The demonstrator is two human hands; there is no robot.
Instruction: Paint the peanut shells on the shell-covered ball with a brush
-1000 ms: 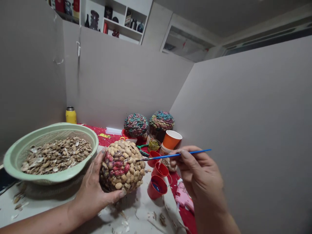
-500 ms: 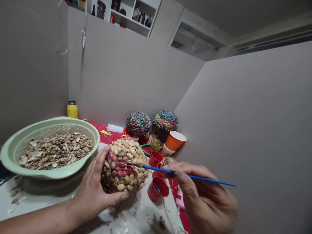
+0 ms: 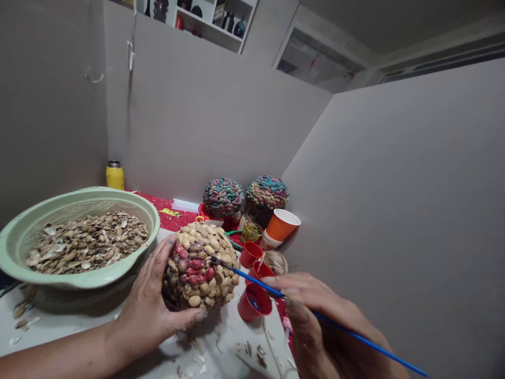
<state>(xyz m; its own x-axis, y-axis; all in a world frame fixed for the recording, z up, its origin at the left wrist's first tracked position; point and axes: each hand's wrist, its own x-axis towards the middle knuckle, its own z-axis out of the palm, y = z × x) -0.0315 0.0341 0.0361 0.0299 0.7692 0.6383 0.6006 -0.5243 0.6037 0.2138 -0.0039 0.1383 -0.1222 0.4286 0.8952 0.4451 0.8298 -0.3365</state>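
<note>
The left hand [image 3: 152, 302], partly open, grips the shell-covered ball [image 3: 201, 267] at its left side, above the near tabletop [image 3: 232, 345]. The right hand [image 3: 319, 321] pinches the blue brush [image 3: 260, 284], bristles at the ball.

Directions follow the worker's view. The basket [image 3: 79, 282] is at left on the table [image 3: 63, 326]; shells [image 3: 94, 242] lie in it. The bottle [image 3: 114, 177] stands behind the basket. The near ball [image 3: 215, 287] is right of the basket, the left hand [image 3: 152, 297] against its left side. Three cups [image 3: 254, 310] form a file right of the near ball, the cup stack [image 3: 281, 226] behind them. Two rear balls [image 3: 223, 197] sit side by side before the back panel [image 3: 205, 116]. The brush [image 3: 256, 280] extends from the right hand [image 3: 335, 321] to the near ball.
</note>
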